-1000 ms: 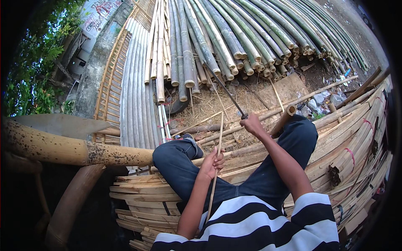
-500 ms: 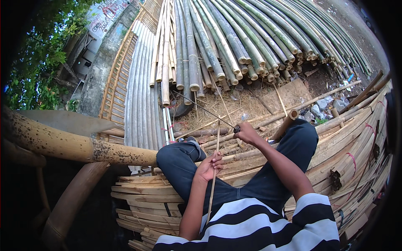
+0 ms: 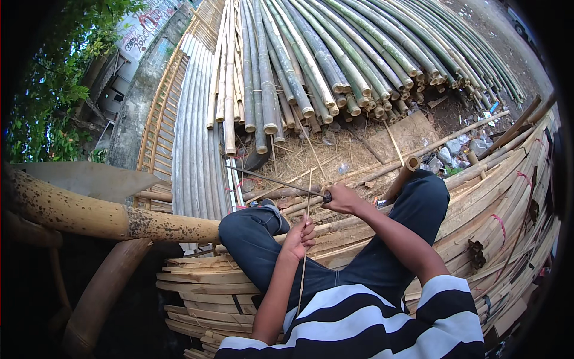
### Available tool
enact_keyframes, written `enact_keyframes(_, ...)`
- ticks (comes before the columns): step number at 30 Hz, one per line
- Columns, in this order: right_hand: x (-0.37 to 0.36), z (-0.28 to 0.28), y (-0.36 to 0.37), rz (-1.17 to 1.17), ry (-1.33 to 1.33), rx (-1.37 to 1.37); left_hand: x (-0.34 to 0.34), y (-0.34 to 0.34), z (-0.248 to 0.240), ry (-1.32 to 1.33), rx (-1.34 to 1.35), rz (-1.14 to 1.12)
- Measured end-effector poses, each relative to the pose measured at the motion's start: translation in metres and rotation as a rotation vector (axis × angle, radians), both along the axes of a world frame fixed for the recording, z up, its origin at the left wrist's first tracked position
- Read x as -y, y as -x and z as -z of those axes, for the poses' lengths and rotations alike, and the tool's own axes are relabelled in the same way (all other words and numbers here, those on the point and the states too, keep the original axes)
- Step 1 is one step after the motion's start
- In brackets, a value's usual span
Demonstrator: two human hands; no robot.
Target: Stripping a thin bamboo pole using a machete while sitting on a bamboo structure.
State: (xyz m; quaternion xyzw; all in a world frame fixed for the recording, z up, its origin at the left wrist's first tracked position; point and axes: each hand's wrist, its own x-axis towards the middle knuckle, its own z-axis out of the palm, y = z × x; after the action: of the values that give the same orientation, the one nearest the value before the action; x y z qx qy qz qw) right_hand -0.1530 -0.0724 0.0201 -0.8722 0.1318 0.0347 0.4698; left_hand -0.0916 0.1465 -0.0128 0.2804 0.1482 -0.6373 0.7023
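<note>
My right hand is closed round the dark handle of a long knife, its thin blade pointing left and slightly away from me. Between the fingers and thumb of my left hand is a slender bamboo strip. The strip stands nearly lengthwise in front of my body, its lower end against my striped shirt. Near the strip's upper end, above my left hand, the blade crosses it; whether the edge touches it I cannot tell. Both hands are between my bent knees.
Split bamboo slats are stacked under and around me. A thick bamboo pole reaches my left knee, and a cut bamboo post stands by my right. Ahead lie a large pile of bamboo poles and grey corrugated sheets.
My right hand has moved left and slightly down, bringing the knife blade to a flatter angle across the upper part of the strip. My left hand keeps its hold, almost in place.
</note>
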Motion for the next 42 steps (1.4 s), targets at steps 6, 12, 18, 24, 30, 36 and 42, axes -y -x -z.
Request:
enact_keyframes(6, -0.009, 0.042, -0.004, -0.120, 0.226, 0.076, 0.014, 0.033, -0.017, -0.321, 0.480, -0.063)
enact_keyframes(12, 0.052, 0.084, -0.024, 0.192, 0.296, -0.195, 0.016, 0.042, -0.022, -0.322, 0.421, -0.006)
enact_keyframes(18, 0.056, 0.100, -0.013, 0.533, -0.365, -0.020, 0.008, 0.024, -0.022, -0.140, 0.173, 0.005)
enact_keyframes(24, 0.014, 0.068, -0.009, 0.279, -0.280, -0.074, -0.002, 0.008, -0.002, -0.153, 0.149, -0.038)
enact_keyframes(30, -0.030, 0.041, -0.007, -0.021, 0.098, 0.006, -0.003, 0.014, 0.009, -0.032, 0.066, -0.061)
enact_keyframes(36, 0.004, 0.077, -0.022, 0.264, 0.240, -0.003, 0.004, 0.044, -0.043, -0.302, 0.387, -0.068)
enact_keyframes(42, 0.075, 0.109, -0.010, 0.759, -0.252, -0.068, 0.006, 0.029, -0.030, 0.005, 0.057, 0.012)
